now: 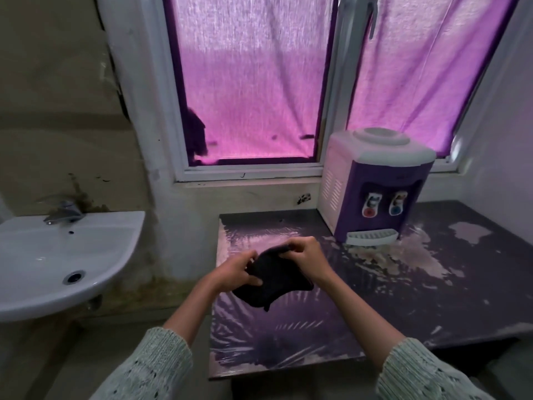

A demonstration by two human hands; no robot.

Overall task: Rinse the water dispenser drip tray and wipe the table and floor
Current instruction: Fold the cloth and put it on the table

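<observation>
Both hands busy: left hand [235,272] and right hand [302,256] pinch dark soft cloth [274,280] above wet dark plastic-covered table [432,298]. White slotted drip tray [371,236] seated in purple-white dispenser [375,183]. Puddles remain; wiping apparently barely begun, floor pending.

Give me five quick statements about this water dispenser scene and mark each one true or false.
1. Both hands hold the dark cloth. True: the left hand and the right hand grip it above the table.
2. The drip tray sits in the sink. False: it is still on the front of the water dispenser.
3. The sink is left of the table. True.
4. The dispenser stands on the floor. False: it stands on the table.
5. Water runs from the faucet. False: no stream shows.
</observation>
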